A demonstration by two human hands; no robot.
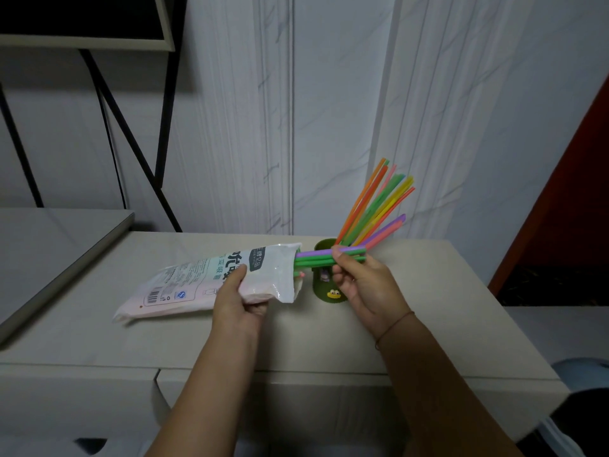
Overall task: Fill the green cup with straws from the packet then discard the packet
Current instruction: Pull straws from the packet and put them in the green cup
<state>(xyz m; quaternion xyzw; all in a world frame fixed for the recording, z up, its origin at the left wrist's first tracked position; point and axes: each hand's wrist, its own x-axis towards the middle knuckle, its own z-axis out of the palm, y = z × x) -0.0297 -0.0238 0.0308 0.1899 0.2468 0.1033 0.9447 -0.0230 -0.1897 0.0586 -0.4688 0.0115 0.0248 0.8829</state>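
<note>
A white plastic straw packet (197, 278) is held just above the beige cabinet top, its open end pointing right. My left hand (237, 295) grips it near that end. Green and purple straws (316, 257) stick out of the opening, and my right hand (359, 278) pinches their free ends. Behind my right hand stands the green cup (324, 291) with a small yellow frog face on its front. Several coloured straws (379, 206) fan up and to the right out of the cup.
The beige cabinet top (412, 301) runs to a front edge near me and a right edge by a dark red door (576, 179). A grey board (59, 245) lies at the left. A black metal frame (131, 136) stands against the white marble wall.
</note>
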